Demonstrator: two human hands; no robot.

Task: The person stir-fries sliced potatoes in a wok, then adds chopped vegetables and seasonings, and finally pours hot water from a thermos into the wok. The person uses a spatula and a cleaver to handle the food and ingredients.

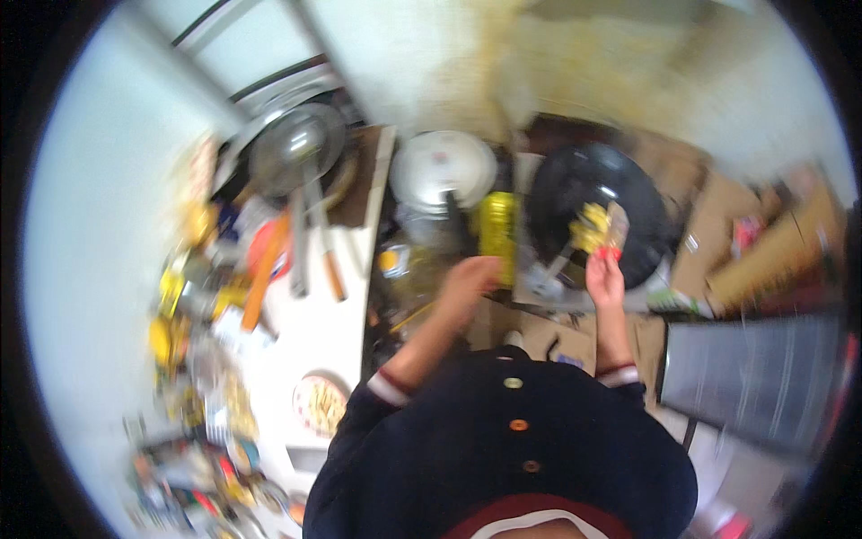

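Note:
My right hand holds a small clear container with a red end, tilted up over a black wok. Yellow food, perhaps scrambled egg, lies in the wok just left of the container. A spatula or ladle handle leans over the wok's near left rim. My left hand is blurred by motion, beside a yellow bottle; whether its fingers touch the bottle or hold anything cannot be made out.
A round metal lid stands behind the bottle. On the white counter to the left lie a strainer, an orange-handled utensil, several jars and a food-filled plate. Cardboard borders the wok's right side.

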